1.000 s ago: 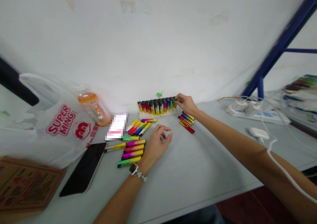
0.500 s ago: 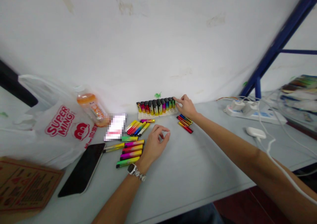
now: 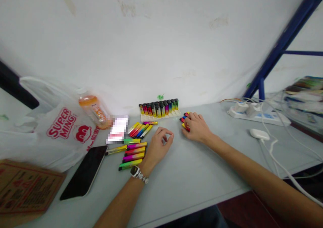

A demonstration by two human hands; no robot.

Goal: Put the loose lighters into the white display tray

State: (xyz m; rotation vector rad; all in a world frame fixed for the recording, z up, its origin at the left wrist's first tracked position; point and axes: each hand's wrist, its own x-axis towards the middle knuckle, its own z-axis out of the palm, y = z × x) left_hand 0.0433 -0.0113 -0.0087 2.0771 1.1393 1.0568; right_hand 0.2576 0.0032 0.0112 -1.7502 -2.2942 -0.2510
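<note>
Many colourful lighters (image 3: 158, 109) stand upright in rows in a pale holder (image 3: 144, 119) by the wall, with a few free spots at its front right. My right hand (image 3: 198, 128) is over the small group of lighters lying right of the holder. Its thumb and fingers close around a red and yellow lighter (image 3: 186, 126), partly hidden by them. My left hand (image 3: 159, 144) rests on the table, loosely curled and holding nothing visible. Beside it, more lighters (image 3: 135, 151) lie in a column, and another group (image 3: 140, 130) lies farther back.
To the left are a dark phone (image 3: 84, 172), a blurred-out white rectangle (image 3: 117, 129), an orange drink bottle (image 3: 93, 108), a plastic bag (image 3: 63, 134) and a cardboard box (image 3: 27, 187). A power strip (image 3: 259, 115) with cables and a white earbud case (image 3: 259, 134) lie right.
My right hand has moved from the holder's right end down and toward me, onto the lighters lying there. The lighter at that end now stands released. My left hand has stayed put.
</note>
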